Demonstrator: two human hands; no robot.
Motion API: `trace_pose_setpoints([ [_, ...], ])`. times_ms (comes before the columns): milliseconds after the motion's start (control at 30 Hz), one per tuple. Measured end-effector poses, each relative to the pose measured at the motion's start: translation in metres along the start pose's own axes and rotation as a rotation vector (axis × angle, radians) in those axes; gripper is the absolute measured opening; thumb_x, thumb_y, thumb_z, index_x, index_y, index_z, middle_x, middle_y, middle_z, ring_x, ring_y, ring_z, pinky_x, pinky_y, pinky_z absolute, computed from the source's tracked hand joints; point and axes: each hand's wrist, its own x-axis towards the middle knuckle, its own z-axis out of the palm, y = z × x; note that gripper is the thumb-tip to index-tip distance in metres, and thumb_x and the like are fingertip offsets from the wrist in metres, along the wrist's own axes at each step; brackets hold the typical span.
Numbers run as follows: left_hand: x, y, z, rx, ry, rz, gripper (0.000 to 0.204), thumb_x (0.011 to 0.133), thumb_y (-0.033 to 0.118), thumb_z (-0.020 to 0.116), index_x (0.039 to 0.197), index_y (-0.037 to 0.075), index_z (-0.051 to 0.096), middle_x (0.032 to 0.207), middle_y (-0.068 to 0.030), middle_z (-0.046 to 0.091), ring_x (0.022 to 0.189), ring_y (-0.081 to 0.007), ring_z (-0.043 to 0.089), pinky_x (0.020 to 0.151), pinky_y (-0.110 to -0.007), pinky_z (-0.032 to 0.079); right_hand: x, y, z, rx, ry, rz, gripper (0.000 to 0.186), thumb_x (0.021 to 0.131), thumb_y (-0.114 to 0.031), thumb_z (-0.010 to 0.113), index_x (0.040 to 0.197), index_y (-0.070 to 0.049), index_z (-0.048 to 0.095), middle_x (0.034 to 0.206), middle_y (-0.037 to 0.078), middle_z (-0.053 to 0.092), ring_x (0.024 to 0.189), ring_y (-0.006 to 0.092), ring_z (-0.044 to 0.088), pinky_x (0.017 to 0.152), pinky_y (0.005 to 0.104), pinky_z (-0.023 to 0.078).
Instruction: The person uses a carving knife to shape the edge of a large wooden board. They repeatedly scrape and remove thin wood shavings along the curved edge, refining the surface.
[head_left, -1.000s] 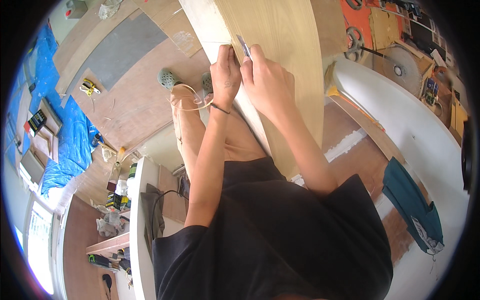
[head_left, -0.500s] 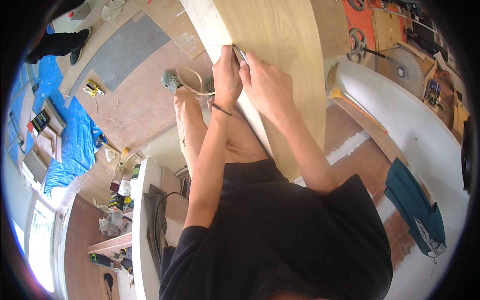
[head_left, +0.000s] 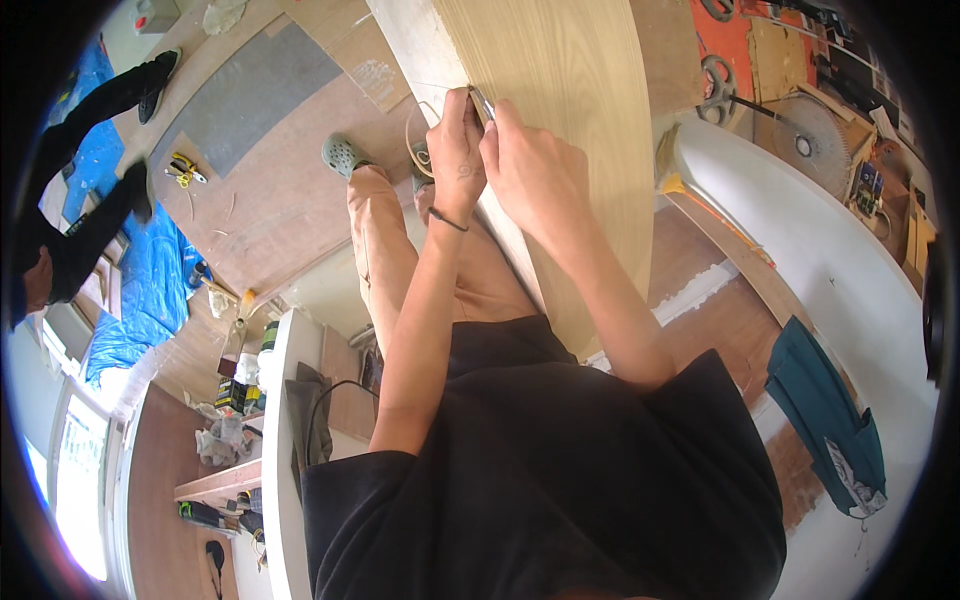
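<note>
A pale wooden board (head_left: 570,70) with a whitish edge face (head_left: 420,40) runs from the top centre down beside my legs. My left hand (head_left: 458,155) is pinched on a thin pale strip (head_left: 412,130), which hangs in a loose loop to its left along the board's edge. My right hand (head_left: 530,175) is closed on a slim metal cutting tool (head_left: 485,104), angled toward the board's edge just beside my left fingertips. The two hands are very close, and the tool's tip is partly hidden.
Another person's dark-clad legs (head_left: 100,225) are at the left above a blue sheet (head_left: 140,320). Yellow-handled pliers (head_left: 183,170) lie on the plywood floor (head_left: 250,200). A circular blade (head_left: 805,145), a white curved panel (head_left: 840,280) and teal cloth (head_left: 820,420) are at the right.
Another person has walked in at the left. My right hand and tool shifted slightly toward my left fingertips, then stayed nearly still. The strip's loop has narrowed and moved.
</note>
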Motion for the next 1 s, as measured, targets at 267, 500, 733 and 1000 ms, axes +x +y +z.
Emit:
trace_pose_setpoints([
  [267,-0.001,0.007,-0.001,-0.039,0.011,0.003,0.017,0.086,0.003,0.056,0.099,0.003,0.045,0.071,-0.0175,0.052,0.058,-0.0295,0.044,0.055,-0.029,0.042,0.003,-0.006,-0.007,0.007,-0.028,0.024,0.02,0.095,-0.023,0.047,0.089,-0.003,0.048,0.057,0.015,0.059,0.056,0.0348,0.062,0.052,0.0455,0.047],
  [500,-0.019,-0.01,0.008,-0.118,-0.017,-0.189,0.017,0.087,0.008,0.057,0.098,0.003,0.045,0.068,-0.0159,0.048,0.058,-0.0212,0.044,0.056,-0.029,0.043,0.01,-0.002,-0.004,-0.011,-0.006,-0.003,0.021,0.094,-0.023,0.047,0.088,-0.003,0.05,0.061,0.016,0.061,0.059,0.0352,0.063,0.054,0.0466,0.047],
  [733,-0.014,-0.006,0.01,-0.074,-0.003,-0.095,0.015,0.089,0.008,0.055,0.096,0.002,0.044,0.071,-0.0184,0.053,0.057,-0.0308,0.045,0.056,-0.032,0.045,-0.002,0.006,0.0,0.033,0.007,0.009,0.018,0.093,-0.022,0.048,0.092,-0.005,0.05,0.061,0.016,0.061,0.059,0.0365,0.062,0.054,0.0472,0.047],
  [1000,-0.017,-0.007,0.008,-0.075,0.003,-0.063,0.014,0.088,0.005,0.056,0.097,0.003,0.045,0.069,-0.0175,0.052,0.055,-0.0282,0.043,0.053,-0.031,0.044,-0.01,0.001,0.0,-0.032,0.038,-0.004,0.017,0.093,-0.021,0.048,0.092,-0.004,0.049,0.058,0.016,0.06,0.055,0.0359,0.061,0.049,0.0468,0.046],
])
